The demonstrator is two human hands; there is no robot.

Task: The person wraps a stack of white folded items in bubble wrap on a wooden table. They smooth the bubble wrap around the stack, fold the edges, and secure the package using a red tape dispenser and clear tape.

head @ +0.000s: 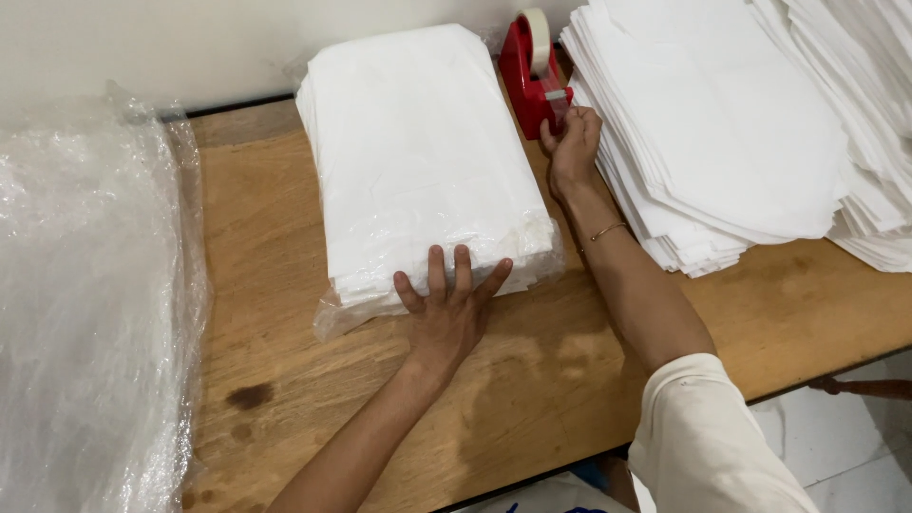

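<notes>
Your left hand (446, 309), fingers spread flat, pins the near end of the plastic-wrapped white stack (423, 161), whose long axis runs toward 12 o'clock, while your right hand (572, 147) pinches tape at the red dispenser (532, 76), at 1 o'clock.

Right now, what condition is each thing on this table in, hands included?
Wrapped white stack: lying flat, clear film around it, near end loosely folded.
Left hand: open, pressed flat on the stack's near edge.
Right hand: fingers pinched at the dispenser's cutter.
Red tape dispenser: upright, roll loaded.
Loose white sheets: stacked, unwrapped, edges fanned.
</notes>
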